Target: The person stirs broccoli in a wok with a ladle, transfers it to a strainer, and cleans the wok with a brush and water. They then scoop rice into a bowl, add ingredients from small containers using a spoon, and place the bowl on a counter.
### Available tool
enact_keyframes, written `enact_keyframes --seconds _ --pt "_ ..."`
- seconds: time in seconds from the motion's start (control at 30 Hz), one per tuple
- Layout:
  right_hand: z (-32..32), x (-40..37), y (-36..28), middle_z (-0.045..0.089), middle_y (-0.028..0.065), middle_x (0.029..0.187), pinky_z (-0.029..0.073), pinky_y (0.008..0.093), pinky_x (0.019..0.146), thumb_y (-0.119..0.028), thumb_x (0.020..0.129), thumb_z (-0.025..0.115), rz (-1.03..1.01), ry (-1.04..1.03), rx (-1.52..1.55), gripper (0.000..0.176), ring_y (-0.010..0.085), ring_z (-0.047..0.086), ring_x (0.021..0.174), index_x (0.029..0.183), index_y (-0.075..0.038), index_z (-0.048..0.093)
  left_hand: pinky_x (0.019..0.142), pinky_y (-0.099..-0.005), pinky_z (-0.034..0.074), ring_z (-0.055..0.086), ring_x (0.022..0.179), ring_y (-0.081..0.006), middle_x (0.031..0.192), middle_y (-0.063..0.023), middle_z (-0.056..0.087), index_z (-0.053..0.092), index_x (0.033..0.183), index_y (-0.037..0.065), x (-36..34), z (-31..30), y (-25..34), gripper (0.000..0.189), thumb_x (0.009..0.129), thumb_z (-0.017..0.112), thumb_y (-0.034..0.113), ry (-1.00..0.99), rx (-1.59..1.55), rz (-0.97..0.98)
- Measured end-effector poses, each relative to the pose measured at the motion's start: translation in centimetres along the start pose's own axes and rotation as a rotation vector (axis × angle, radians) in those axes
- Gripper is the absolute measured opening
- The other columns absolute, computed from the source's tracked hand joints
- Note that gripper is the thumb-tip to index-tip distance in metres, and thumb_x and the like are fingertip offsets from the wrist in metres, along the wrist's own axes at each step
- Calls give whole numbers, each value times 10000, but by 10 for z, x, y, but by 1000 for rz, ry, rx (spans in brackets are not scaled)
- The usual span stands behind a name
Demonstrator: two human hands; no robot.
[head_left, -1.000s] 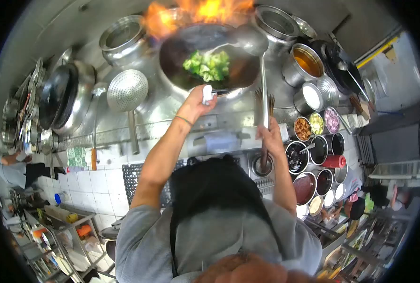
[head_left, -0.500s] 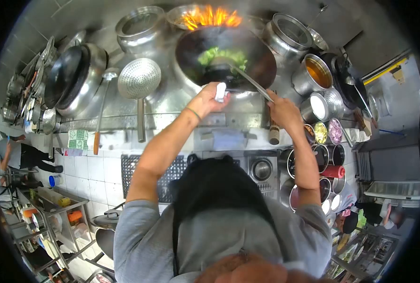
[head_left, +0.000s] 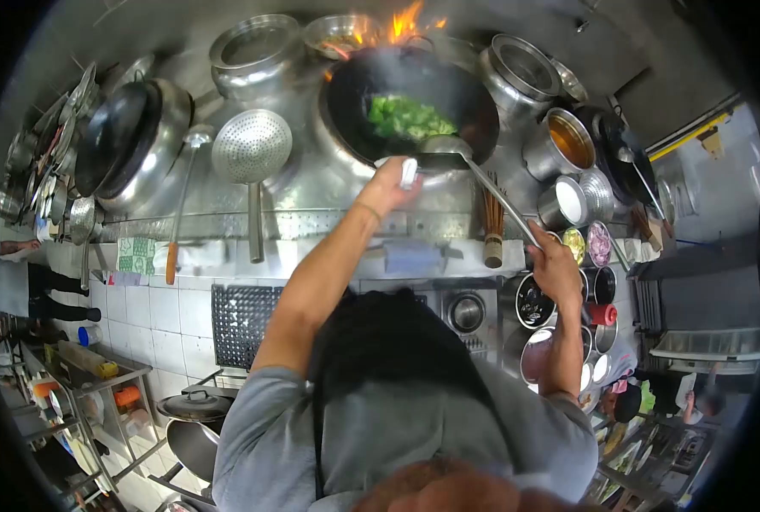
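A large black wok (head_left: 346, 107) sits on the stove with chopped green vegetables (head_left: 405, 118) in it. At the wok's near rim my left hand (head_left: 390, 186) is closed round a white cloth (head_left: 409, 173). My right hand (head_left: 554, 266) grips the long handle of a metal ladle (head_left: 508, 207). The ladle's bowl is over the near right part of the wok, beside the vegetables. A bamboo brush (head_left: 493, 226) lies on the stove edge between my hands.
Flames (head_left: 405, 24) rise behind the wok. A perforated skimmer (head_left: 253, 147) lies to the left, and a pot of orange liquid (head_left: 559, 145) stands to the right. Ingredient containers (head_left: 533, 300) are near my right forearm. A person (head_left: 34, 277) stands far left.
The ladle and my right hand have moved right and toward my body. The greens have shifted in the wok. The flames are smaller, and the person at far left has moved.
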State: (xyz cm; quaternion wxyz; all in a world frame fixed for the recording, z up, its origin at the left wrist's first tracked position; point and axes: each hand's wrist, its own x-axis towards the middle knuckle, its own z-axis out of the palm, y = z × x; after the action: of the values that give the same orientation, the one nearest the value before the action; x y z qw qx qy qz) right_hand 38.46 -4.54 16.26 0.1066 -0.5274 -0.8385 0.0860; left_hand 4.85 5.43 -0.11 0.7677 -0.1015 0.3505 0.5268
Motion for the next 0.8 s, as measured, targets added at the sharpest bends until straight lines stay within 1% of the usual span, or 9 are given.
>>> enact_keyframes --seconds 0.17,0.23,0.27,0.4,0.53,0.63,0.7,0.73,0.8 --pt "-7 -3 -27 648 258 909 490 511 775 -92 886 628 125 -112 -89 458 444 627 852 1337 -151 581 433 -285 432 565 639 -227 741 -114 522 517 828 74 -20 -18 -26 208 932 511 254 -24 50 -61" --pt "-15 0 -32 647 259 908 489 514 769 -92 885 627 99 -142 -126 463 444 626 849 1340 -162 580 438 -280 446 562 642 -213 744 -110 516 516 846 97 -62 -14 -34 189 932 494 264 -101 57 -249" --pt "-12 4 -29 676 252 881 510 538 774 -180 907 611 77 -167 -201 492 442 656 871 1384 -253 519 437 -276 445 565 645 -213 745 -110 518 517 842 102 -70 -6 -30 179 929 497 257 -62 70 -221" --pt "13 61 -45 681 244 935 515 534 799 -210 925 578 93 -147 -157 475 445 653 894 1394 -231 510 433 -270 443 582 637 -221 755 -114 545 526 840 107 -49 13 2 167 931 477 239 14 6 -163" --pt "69 105 -34 672 264 942 506 539 802 -208 930 565 127 -48 -166 469 461 645 899 1396 -196 508 455 -330 484 591 630 -232 734 -113 578 551 821 97 0 -39 -24 158 922 502 207 -92 74 14" --pt "54 88 -45 666 264 979 494 533 808 -202 921 595 169 -20 -10 481 477 622 928 1394 -205 510 515 -354 519 591 629 -242 716 -80 579 571 828 117 -46 -68 -68 112 891 560 209 7 276 134" --pt "28 68 -44 669 255 990 494 530 803 -194 914 600 182 -83 -17 465 466 630 926 1374 -213 535 503 -347 519 587 625 -230 702 -67 564 568 824 132 -59 -75 -75 125 901 561 230 -13 246 66" --pt "13 57 -41 670 251 993 495 529 806 -193 912 602 169 -123 -14 458 461 632 929 1365 -214 544 485 -333 507 581 617 -224 692 -64 552 560 815 130 -39 -86 -75 134 904 557 230 -87 462 266" --pt "3 40 -34 673 244 997 497 526 819 -196 907 602 132 -164 -26 446 452 634 937 1351 -218 559 455 -303 479 574 607 -217 709 -85 546 543 830 113 -32 -65 -47 159 916 538 247 -182 504 312"
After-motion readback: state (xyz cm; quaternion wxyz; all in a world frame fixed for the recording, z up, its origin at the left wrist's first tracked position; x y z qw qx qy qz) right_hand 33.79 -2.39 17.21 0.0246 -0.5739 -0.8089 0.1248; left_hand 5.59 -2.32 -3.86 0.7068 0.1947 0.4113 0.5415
